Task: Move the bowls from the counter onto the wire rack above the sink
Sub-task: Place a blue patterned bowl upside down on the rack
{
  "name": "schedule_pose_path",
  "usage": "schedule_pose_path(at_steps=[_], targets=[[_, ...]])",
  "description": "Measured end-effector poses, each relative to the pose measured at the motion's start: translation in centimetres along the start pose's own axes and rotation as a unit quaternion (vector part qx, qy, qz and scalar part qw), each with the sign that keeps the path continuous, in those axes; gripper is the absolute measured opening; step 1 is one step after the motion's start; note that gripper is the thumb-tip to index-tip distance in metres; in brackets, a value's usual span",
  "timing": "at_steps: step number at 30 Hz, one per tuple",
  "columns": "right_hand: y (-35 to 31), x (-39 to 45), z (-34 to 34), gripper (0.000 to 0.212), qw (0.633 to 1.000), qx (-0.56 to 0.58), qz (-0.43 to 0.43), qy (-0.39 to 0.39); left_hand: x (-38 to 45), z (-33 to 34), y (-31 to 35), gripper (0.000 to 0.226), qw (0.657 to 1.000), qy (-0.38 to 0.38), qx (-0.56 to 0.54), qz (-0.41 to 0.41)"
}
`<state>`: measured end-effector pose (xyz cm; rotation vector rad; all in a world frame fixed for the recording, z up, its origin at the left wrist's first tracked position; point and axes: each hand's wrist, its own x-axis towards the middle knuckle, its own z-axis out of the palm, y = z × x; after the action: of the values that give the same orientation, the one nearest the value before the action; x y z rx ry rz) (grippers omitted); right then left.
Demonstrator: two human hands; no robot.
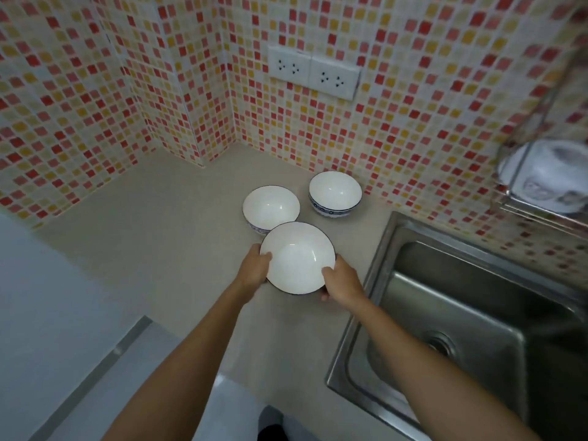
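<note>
Three white bowls with dark blue rims are near the back of the beige counter (pixel 165 249). The nearest bowl (pixel 297 257) is gripped from both sides: my left hand (pixel 254 267) holds its left rim and my right hand (pixel 342 280) its right rim. It overlaps the front edge of a second bowl (pixel 270 206). The third bowl (pixel 335 192) stands apart by the tiled wall. At the upper right is the wire rack (pixel 537 205), blurred, with white dishes (pixel 553 167) on it.
A steel sink (pixel 471 313) lies to the right of the bowls, below the rack. A double wall socket (pixel 313 71) is on the mosaic tile wall above the bowls. The counter's front edge runs at the lower left.
</note>
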<state>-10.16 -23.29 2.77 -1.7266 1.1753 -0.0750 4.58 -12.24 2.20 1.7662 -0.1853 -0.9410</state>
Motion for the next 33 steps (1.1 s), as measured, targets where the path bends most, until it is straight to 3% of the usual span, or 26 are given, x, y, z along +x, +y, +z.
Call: schedule_pose_path(at_steps=[6,12,16,20,26,28,29,31,33], targets=[[3.2,-3.3,-10.3,0.037,0.995,0.035,0.008,0.09,-3.9,10.9,3.8,0.043,0.988,-0.12,-0.102,-0.003],[7.0,-7.5,-19.7,0.04,0.985,0.047,0.012,0.164,-9.0,20.3,6.1,0.04,0.977,-0.193,-0.07,0.057],[8.9,-9.7,-23.1,0.043,0.983,0.043,-0.008,0.18,-11.4,23.5,7.0,0.038,0.973,-0.2,-0.051,0.106],[9.2,-12.2,-25.3,0.026,0.98,0.055,-0.034,0.19,-13.9,25.1,7.4,0.035,0.967,-0.211,-0.041,0.138],[9.1,-14.7,-28.9,0.031,0.97,0.079,-0.104,0.206,-18.0,26.8,10.2,0.042,0.953,-0.22,-0.037,0.207],[8.3,-15.7,-30.5,0.028,0.958,0.084,-0.142,0.233,-19.5,27.5,11.9,0.04,0.945,-0.224,-0.04,0.237],[7.9,-16.0,-31.4,0.036,0.948,0.082,-0.164,0.262,-20.1,27.8,12.8,0.039,0.943,-0.221,-0.044,0.246],[7.7,-16.1,-33.1,0.05,0.909,0.058,-0.215,0.352,-20.7,28.5,14.8,0.038,0.944,-0.202,-0.054,0.256],[8.2,-15.5,-34.7,0.049,0.862,-0.018,-0.258,0.437,-21.0,29.1,16.7,0.04,0.944,-0.192,-0.051,0.262]])
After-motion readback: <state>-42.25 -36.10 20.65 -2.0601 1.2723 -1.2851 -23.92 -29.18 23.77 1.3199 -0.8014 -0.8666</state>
